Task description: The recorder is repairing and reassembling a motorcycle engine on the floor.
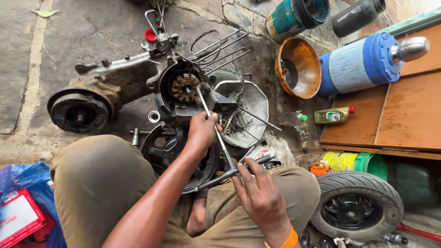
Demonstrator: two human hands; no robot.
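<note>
Our left hand (pixel 202 131) is closed around the upper shaft of the T-handle wrench (pixel 219 138), just below centre of the frame, while our right hand (pixel 258 193) grips the crossbar at the lower end, fingers wrapped over one arm of the T. The wrench lies between the two hands, its long axis running diagonally from the crossbar at lower centre up and to the left, and its working tip points into the open side of the engine (pixel 138 85), at the copper coil ring (pixel 184 87) inside the round housing. To do this well, we judge the shaft should stay in line with the fastener it sits on, the left hand steadying and guiding while the right hand turns the crossbar evenly; a tilted shaft could slip off the head. Whether the tip is fully seated we cannot tell. The engine rests on the stone floor (pixel 27 64) across the upper left. Just right of the housing sits a metal bowl (pixel 251 103) with small parts, and further right an orange bowl (pixel 301 69) and a small oil bottle (pixel 334 115). A small wheel with tyre (pixel 356 204) lies at lower right, beside our knee.
</note>
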